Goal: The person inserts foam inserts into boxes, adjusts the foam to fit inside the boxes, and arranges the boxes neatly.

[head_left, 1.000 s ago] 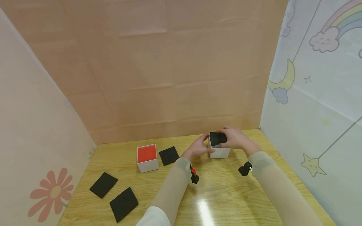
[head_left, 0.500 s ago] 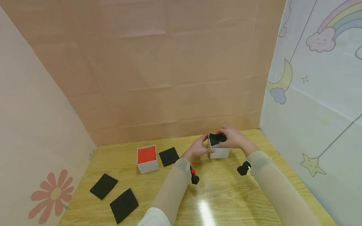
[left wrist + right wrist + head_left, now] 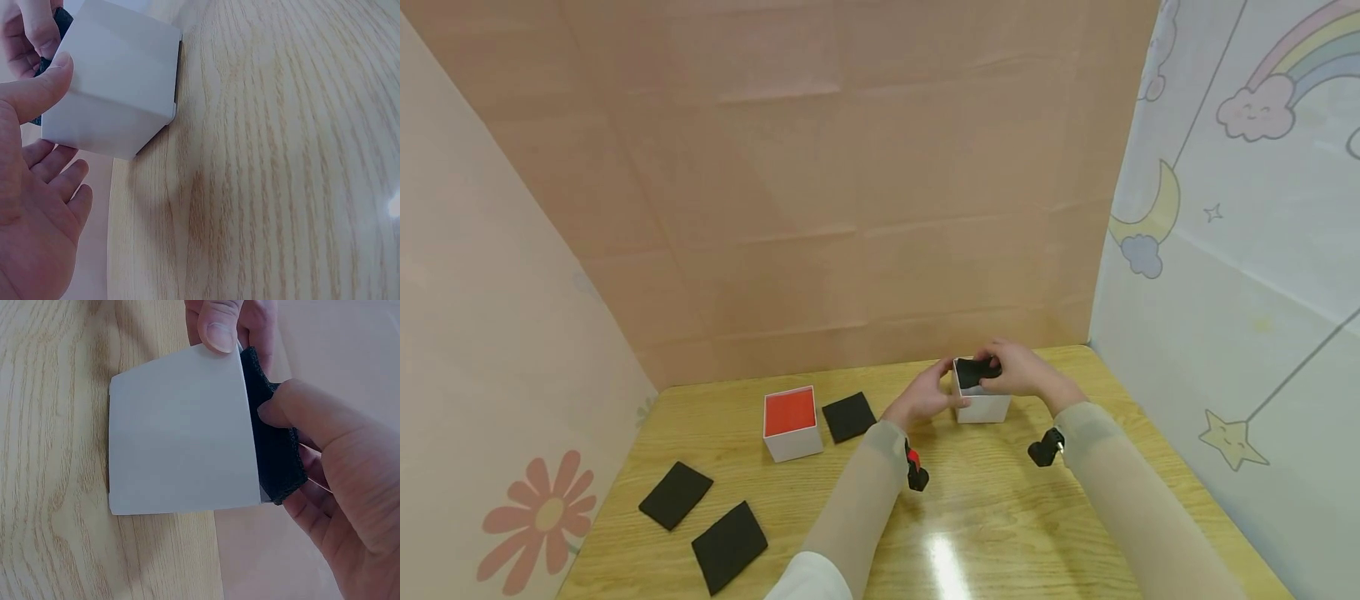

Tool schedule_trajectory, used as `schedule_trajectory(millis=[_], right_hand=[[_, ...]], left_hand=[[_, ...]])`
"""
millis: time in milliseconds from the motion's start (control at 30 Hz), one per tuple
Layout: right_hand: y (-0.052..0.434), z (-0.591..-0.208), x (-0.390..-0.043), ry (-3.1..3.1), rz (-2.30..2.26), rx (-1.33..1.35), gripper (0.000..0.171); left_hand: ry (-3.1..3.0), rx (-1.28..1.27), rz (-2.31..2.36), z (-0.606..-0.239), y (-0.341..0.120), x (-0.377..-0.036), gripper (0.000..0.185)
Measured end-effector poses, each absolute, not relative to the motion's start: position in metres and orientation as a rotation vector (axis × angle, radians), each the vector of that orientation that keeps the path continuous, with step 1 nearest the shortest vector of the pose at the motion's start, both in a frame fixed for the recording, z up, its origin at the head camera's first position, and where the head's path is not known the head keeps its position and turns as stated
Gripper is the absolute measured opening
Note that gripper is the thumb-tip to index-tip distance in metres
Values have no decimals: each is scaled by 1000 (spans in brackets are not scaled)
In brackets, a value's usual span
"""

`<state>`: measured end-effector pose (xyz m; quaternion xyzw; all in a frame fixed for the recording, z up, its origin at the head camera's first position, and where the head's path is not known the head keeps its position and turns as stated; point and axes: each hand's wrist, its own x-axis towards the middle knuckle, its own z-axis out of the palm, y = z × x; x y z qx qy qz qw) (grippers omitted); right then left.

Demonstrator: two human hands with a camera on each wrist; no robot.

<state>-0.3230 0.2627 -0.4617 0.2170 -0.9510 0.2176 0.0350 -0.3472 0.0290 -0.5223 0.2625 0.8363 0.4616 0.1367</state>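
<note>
White box [image 3: 982, 402]: open-topped, standing toward the far right of the wooden table [image 3: 970, 517]. Black foam pad [image 3: 976, 372]: bent, partly inside the box mouth, pinched by the right hand [image 3: 1021, 372] with curled thumb and fingers. Left hand [image 3: 925, 395]: thumb against the box's wall, fingers relaxed; whether they touch it is unclear. Second box with red interior [image 3: 790, 421] and three loose black pads [image 3: 848, 415] lie to the left.

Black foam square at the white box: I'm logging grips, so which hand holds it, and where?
The right hand pinches the black foam square by its edge at the mouth of the white box. The left hand steadies the box's side.
</note>
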Motion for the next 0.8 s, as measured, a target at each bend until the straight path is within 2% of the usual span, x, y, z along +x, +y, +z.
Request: schedule_trajectory(millis=[800], right_hand=[[237, -464, -333, -2993, 729, 647, 46]], left_hand=[[2400, 826, 1351, -522, 12, -361, 89]])
